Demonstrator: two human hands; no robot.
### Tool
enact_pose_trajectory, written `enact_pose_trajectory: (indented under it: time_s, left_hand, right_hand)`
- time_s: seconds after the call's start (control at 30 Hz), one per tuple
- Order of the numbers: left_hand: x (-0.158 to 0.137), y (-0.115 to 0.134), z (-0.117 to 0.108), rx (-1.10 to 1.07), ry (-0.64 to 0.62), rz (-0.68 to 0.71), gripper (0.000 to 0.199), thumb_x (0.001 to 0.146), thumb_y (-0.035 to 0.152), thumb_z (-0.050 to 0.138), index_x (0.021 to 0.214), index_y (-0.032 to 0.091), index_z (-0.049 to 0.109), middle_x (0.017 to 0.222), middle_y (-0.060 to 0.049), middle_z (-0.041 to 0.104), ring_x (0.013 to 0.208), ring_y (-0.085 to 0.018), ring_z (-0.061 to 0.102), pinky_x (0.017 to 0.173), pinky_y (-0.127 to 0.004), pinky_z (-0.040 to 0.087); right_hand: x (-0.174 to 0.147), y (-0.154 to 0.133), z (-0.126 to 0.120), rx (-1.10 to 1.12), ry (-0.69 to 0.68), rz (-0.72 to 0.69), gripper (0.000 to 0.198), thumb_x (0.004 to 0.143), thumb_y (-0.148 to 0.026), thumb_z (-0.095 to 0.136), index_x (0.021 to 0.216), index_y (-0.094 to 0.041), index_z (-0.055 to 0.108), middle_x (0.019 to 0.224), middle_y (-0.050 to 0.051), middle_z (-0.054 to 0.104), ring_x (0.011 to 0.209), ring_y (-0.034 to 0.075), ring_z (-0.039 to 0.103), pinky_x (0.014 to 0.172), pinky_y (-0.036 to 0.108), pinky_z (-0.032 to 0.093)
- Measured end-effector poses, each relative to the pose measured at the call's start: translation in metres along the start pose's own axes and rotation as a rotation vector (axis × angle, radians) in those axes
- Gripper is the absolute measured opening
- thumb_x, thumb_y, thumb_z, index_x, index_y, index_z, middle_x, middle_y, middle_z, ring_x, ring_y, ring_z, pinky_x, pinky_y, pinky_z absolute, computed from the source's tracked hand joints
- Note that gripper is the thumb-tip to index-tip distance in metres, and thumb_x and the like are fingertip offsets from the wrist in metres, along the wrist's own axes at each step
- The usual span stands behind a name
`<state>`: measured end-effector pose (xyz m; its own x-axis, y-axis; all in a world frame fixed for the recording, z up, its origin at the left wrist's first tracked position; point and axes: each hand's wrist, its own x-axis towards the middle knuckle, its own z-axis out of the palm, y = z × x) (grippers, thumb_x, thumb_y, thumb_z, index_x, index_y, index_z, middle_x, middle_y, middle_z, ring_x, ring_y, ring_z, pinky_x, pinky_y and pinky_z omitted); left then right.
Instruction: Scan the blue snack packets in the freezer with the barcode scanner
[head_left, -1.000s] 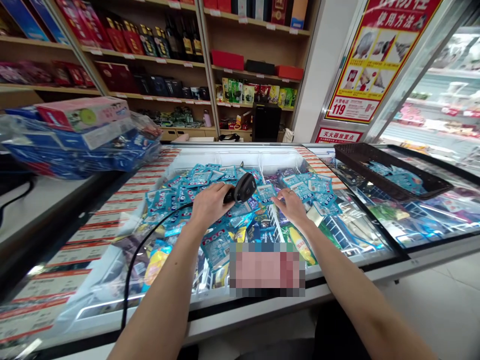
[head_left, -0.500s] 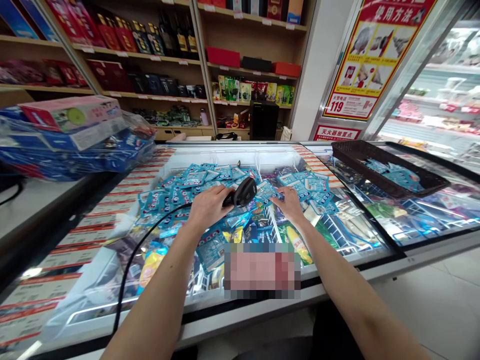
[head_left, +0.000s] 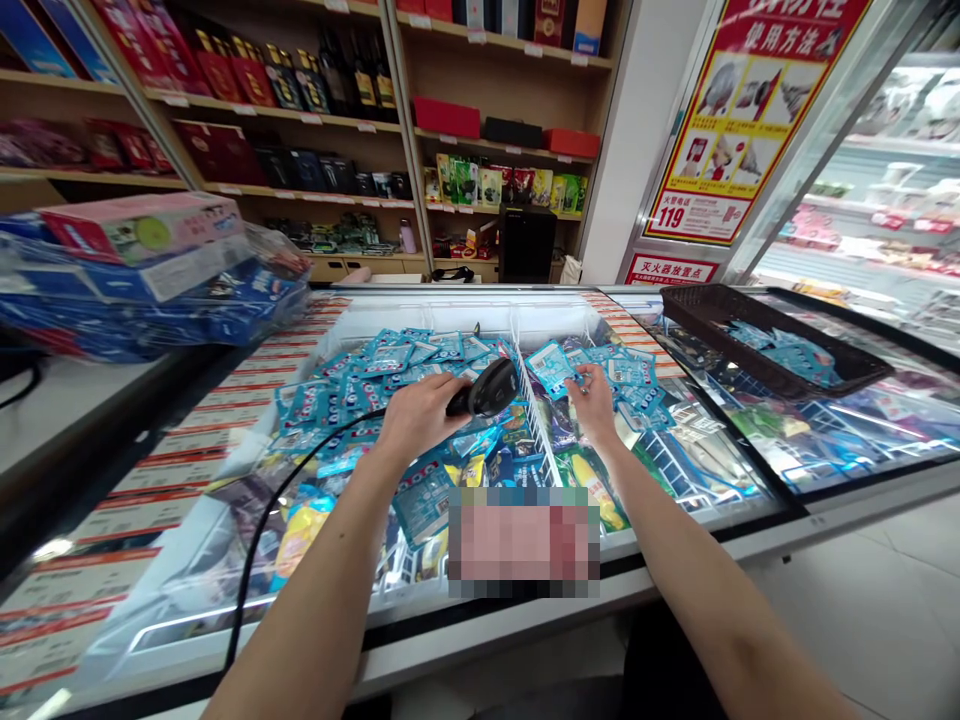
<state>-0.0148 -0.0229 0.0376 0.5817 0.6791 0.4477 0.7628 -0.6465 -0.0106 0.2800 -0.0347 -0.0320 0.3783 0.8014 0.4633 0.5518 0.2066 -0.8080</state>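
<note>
My left hand (head_left: 425, 420) is closed around a black handheld barcode scanner (head_left: 493, 388), whose head points right. A black cable (head_left: 289, 475) trails from it toward the lower left. My right hand (head_left: 594, 402) pinches the lower right edge of a small blue packet (head_left: 551, 367), which lies tilted just right of the scanner head. Many similar blue packets (head_left: 390, 357) are heaped left of and behind the scanner. Another group of blue packets (head_left: 634, 370) lies beyond and right of my right hand.
Both hands are over a glass-topped chest freezer (head_left: 420, 312) with bagged goods and wire dividers (head_left: 534, 415). A dark brown basket (head_left: 697, 318) holding blue packets stands at right. Plastic-wrapped boxes (head_left: 142, 265) sit at left. A blurred patch covers the front edge. Stocked shelves (head_left: 300, 115) stand behind.
My right hand has moved slightly right and away from the scanner, bringing the pinched blue packet along. My left hand and the barcode scanner have barely moved.
</note>
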Motion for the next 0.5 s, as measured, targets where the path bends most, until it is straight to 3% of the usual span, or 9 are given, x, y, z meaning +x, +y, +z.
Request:
enact_pose_trajectory:
  time_s: [0.5]
  left_hand:
    - [0.0000, 0.0032, -0.0032, -0.033, -0.009, -0.016, 0.037, 0.079, 0.037, 0.056, 0.114, 0.025, 0.057, 0.107, -0.005, 0.066, 0.097, -0.022, 0.062, 0.069, -0.029, 0.045]
  right_hand:
    - [0.0016, 0.0075, 0.0013, 0.111, -0.018, 0.079, 0.037, 0.079, -0.047, 0.056, 0.105, -0.023, 0.047, 0.074, -0.002, 0.047, 0.059, 0.014, 0.053, 0.050, 0.029, 0.050]
